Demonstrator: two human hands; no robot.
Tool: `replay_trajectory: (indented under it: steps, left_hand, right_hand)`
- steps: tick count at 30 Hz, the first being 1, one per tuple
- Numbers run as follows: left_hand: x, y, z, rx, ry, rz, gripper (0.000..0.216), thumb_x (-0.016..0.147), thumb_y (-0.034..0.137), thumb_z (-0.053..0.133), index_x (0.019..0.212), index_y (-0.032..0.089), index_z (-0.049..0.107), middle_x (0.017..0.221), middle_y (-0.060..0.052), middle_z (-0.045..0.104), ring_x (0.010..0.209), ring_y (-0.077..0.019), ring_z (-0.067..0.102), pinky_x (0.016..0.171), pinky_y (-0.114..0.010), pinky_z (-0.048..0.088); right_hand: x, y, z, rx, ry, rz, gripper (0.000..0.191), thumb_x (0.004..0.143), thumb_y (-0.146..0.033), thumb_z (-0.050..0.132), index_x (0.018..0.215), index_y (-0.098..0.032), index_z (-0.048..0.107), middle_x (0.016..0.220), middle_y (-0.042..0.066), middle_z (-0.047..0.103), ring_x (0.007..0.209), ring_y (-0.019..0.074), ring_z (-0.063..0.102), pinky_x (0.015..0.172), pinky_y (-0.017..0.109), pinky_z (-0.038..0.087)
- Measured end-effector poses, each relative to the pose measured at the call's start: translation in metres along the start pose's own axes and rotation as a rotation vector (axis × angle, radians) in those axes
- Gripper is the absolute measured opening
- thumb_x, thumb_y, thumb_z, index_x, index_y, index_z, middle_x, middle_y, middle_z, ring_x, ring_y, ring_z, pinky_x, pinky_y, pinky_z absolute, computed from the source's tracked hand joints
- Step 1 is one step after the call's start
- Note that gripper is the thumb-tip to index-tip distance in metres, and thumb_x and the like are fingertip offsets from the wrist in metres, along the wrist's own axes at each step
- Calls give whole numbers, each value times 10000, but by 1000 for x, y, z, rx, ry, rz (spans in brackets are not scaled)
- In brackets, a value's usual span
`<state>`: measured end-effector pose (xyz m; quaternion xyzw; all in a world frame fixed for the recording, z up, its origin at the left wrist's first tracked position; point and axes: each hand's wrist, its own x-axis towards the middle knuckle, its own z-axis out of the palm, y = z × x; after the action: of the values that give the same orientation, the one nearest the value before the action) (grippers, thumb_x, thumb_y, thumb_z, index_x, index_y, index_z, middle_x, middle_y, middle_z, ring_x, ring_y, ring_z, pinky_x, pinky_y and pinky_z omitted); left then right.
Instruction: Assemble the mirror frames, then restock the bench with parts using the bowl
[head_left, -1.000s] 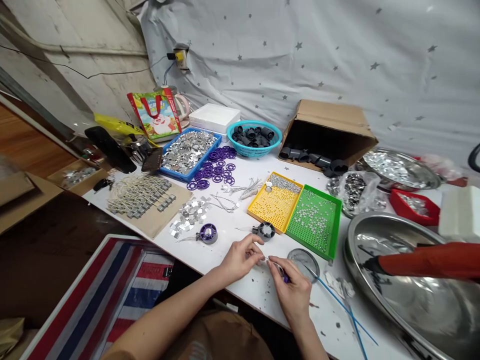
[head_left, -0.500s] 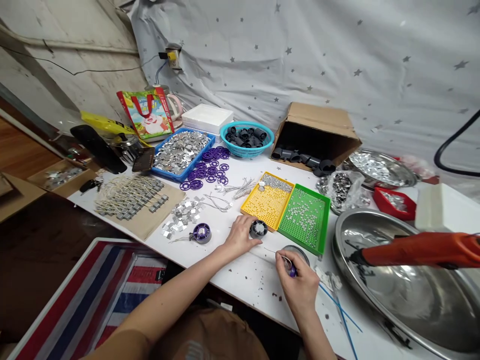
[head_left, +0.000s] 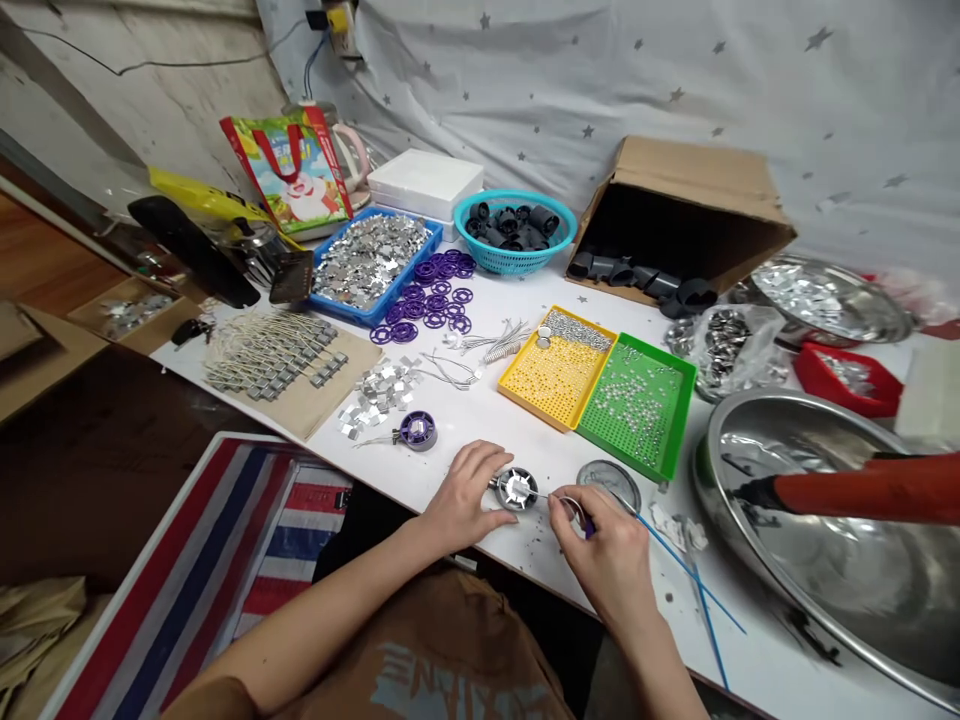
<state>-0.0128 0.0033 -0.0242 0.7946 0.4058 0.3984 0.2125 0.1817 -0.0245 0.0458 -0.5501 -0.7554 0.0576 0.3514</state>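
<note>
Left hand [head_left: 469, 497] is clamping a dark round hub [head_left: 516, 489], fingers wrapped over its near side and pinning it to the table. Right hand [head_left: 604, 545] is closed on a thin wire [head_left: 541, 494], with a small purple-handled piece [head_left: 589, 528] sitting in the same pinch; exact shape is too small to tell. Wire tip is reaching the hub's silver star-shaped centre, but whether it is seated, I can't tell.

Hub is sitting between the hands on the white table [head_left: 480, 420], just in front of a yellow perforated tray [head_left: 556, 368], which is butting against a green perforated tray [head_left: 636, 405]. Both trays are carrying rows of small silver bits.

Progress, from the layout: a purple-ringed spool [head_left: 418, 431] with a wire tail is lying just left of the left hand, looking assembled. Wired silver clips [head_left: 270, 355] are lying in rows on a cardboard sheet [head_left: 352, 385]. Plenty of stock is remaining: loose silver squares [head_left: 377, 397] are heaped mid-table, a blue tray [head_left: 367, 262] is brimming with more, purple rings [head_left: 427, 305] are piling up beside it, and a bundle of wires [head_left: 450, 370] is lying just right of those squares.
</note>
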Motion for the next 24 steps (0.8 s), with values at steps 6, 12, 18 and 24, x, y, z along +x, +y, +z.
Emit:
replay_trajectory:
  steps: [6, 12, 18, 24]
  left_hand:
    - [-20, -5, -2, 204, 185, 63, 327, 844, 337, 671, 1101, 159, 574, 984, -96, 616, 959, -237, 528, 842, -403, 487]
    - [-22, -14, 5, 244, 145, 73, 173, 907, 262, 581, 1055, 181, 617, 921, -67, 667, 895, -215, 561, 791, -373, 477]
    - [-18, -16, 4, 210, 58, 33, 122, 920, 212, 532, 983, 181, 632, 876, -57, 669, 847, -206, 560, 774, -361, 458]
    - [-14, -17, 2, 138, 47, 2, 123, 922, 226, 531, 957, 181, 639, 885, -55, 672, 851, -196, 557, 791, -359, 450]
  right_hand:
    - [7, -4, 8, -30, -75, 8, 78, 848, -213, 598, 776, -188, 616, 681, -24, 628, 630, 109, 590, 625, 228, 427]
    - [18, -7, 14, -71, -158, -21, 116, 854, -227, 576, 751, -189, 615, 635, -23, 608, 607, 123, 589, 613, 247, 423]
    - [21, -8, 20, -142, -233, -10, 134, 857, -229, 553, 736, -196, 601, 643, -8, 606, 621, 145, 583, 622, 278, 406]
    - [28, -6, 20, -195, -325, -39, 116, 847, -210, 555, 744, -190, 604, 657, 1, 610, 636, 150, 579, 627, 282, 386]
